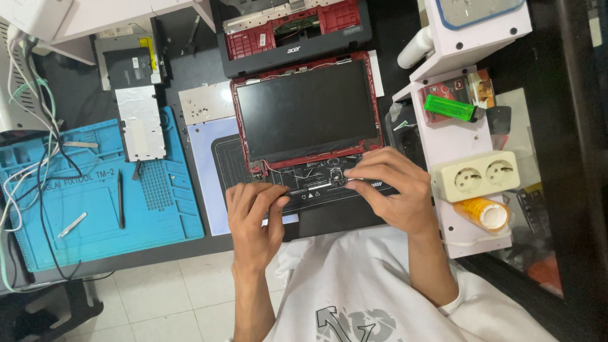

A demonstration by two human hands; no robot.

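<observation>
The left hand (pixel 253 212) rests on the lower edge of the opened red laptop lid (pixel 308 114), its fingers curled together and pinching a thin silver hinge strip (pixel 310 187) that lies along the bottom of the dark screen panel (pixel 304 107). The right hand (pixel 389 190) sits at the other end of that strip, thumb and forefinger closed on its right tip, just below the panel's lower right corner. The lid lies flat on a dark mat (pixel 329 218) at the middle of the counter (pixel 209 69), directly in front of the person.

Behind it lies the red and black laptop base (pixel 291 31) with its parts exposed. To the left, a blue repair mat (pixel 95 196) carries 1 black tool (pixel 120 199), a metal pry strip (pixel 71 225) and a silver foil-backed plate (pixel 140 123). To the right, a white shelf (pixel 456 145) holds a green lighter (pixel 451 107), a cream double socket (pixel 476 175) with 2 round outlets, and an orange tape roll (pixel 484 214). White and black cables (pixel 31 126) trail down the far left.
</observation>
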